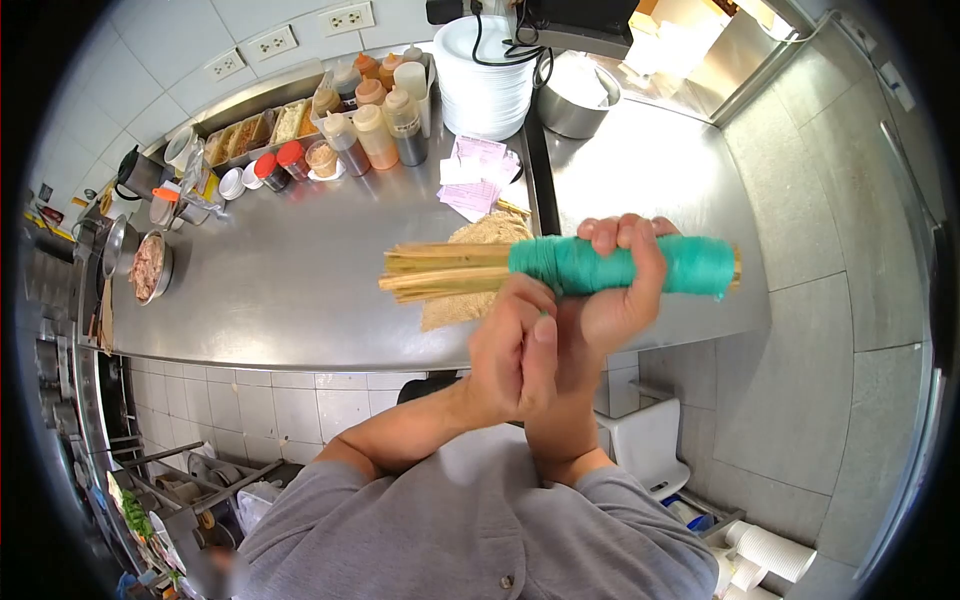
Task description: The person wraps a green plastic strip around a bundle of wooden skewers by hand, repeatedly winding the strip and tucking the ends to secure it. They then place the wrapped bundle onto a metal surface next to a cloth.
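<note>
A bundle of thin tan sticks (445,272) is held level above the counter, its right part wrapped in green twine (690,265). The bare stick ends point left, and a short bit of them shows at the right end. My right hand (628,275) grips the wrapped part from below, fingers curled over its top. Just left of it, my left hand (515,350) is closed in a fist below the edge of the wrapping, with a bit of green twine showing by the thumb. Under the bundle lies a light brown cloth or mat (490,232).
On the steel counter (300,280) stand sauce bottles (372,135), a stack of white plates (484,85), a metal pot (578,105), pink papers (474,175) and a bowl of meat (151,268). A white stool (643,445) is below at the right.
</note>
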A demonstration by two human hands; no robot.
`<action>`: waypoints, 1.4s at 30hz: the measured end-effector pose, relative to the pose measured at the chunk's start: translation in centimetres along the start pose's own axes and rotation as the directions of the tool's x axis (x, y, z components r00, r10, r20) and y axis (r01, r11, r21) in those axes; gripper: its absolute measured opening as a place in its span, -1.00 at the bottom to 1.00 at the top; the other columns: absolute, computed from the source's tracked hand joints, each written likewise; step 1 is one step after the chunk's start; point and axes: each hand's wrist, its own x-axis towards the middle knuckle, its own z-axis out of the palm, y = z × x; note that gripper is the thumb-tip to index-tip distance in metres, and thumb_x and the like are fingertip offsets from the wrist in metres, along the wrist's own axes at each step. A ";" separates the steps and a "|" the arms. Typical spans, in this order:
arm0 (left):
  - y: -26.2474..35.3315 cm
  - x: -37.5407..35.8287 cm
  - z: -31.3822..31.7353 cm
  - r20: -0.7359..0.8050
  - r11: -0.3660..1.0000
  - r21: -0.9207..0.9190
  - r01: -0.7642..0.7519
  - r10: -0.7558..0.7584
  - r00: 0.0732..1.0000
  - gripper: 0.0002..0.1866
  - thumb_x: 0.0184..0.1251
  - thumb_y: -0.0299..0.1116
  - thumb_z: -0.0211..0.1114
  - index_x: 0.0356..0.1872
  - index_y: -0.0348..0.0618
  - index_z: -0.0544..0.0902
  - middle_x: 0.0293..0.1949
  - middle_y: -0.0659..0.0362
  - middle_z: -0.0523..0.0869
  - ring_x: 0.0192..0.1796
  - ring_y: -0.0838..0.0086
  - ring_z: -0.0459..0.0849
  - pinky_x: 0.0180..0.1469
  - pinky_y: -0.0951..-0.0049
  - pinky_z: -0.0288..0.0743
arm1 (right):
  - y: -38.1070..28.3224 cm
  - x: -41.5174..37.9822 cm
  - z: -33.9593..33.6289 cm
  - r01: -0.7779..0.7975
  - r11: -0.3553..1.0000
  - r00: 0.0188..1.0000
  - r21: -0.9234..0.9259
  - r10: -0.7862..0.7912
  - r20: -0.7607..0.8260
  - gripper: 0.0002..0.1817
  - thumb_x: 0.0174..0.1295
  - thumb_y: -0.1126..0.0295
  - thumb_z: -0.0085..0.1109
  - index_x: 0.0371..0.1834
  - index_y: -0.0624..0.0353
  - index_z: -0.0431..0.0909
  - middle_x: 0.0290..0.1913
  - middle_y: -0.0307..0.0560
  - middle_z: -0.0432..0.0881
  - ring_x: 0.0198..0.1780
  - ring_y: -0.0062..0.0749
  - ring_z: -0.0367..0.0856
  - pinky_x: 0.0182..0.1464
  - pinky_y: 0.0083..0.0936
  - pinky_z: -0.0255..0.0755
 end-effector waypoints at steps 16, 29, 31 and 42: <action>0.4 2.5 0.0 0.042 0.812 -0.568 0.133 -0.133 0.990 -0.84 0.51 -0.40 0.09 -0.29 -0.16 0.35 -0.36 0.13 0.47 -0.34 0.48 0.38 -0.25 0.46 0.28 | -3.1 3.4 -4.5 0.092 0.976 0.600 0.196 -0.211 0.771 -0.71 0.19 0.42 0.30 -0.13 0.13 0.37 -0.28 -0.15 0.53 -0.25 -0.36 0.54 0.10 -0.15 0.49; 4.1 4.5 -1.8 0.348 0.872 0.481 -0.090 -0.096 0.932 -0.71 0.16 -0.67 0.42 -0.06 -0.31 0.67 -0.33 0.11 0.65 -0.36 0.35 0.61 -0.31 0.43 0.50 | -5.8 4.1 -4.0 0.278 0.921 0.715 0.272 -0.388 0.582 -0.78 0.19 0.43 0.13 -0.14 0.06 0.34 -0.37 -0.21 0.45 -0.32 -0.41 0.45 -0.09 -0.29 0.43; 4.2 5.1 -2.2 0.390 0.889 0.438 -0.130 -0.058 0.919 -0.71 0.14 -0.67 0.43 -0.08 -0.31 0.68 -0.33 0.10 0.66 -0.33 0.30 0.62 -0.28 0.40 0.52 | -6.4 4.6 -3.8 0.282 0.911 0.754 0.300 -0.404 0.518 -0.79 0.18 0.40 0.11 -0.14 0.06 0.35 -0.39 -0.22 0.44 -0.33 -0.43 0.42 -0.10 -0.29 0.43; 1.3 7.5 -0.8 0.529 0.807 0.328 -0.491 0.274 0.803 -0.24 0.04 -0.57 0.52 0.37 -0.20 0.48 0.00 0.05 0.67 -0.05 0.09 0.65 -0.04 0.31 0.58 | -7.5 5.3 -2.9 0.174 0.922 0.885 0.346 -0.301 0.357 -0.84 0.23 0.31 0.07 -0.15 0.01 0.42 -0.37 -0.26 0.48 -0.28 -0.43 0.46 -0.07 -0.25 0.43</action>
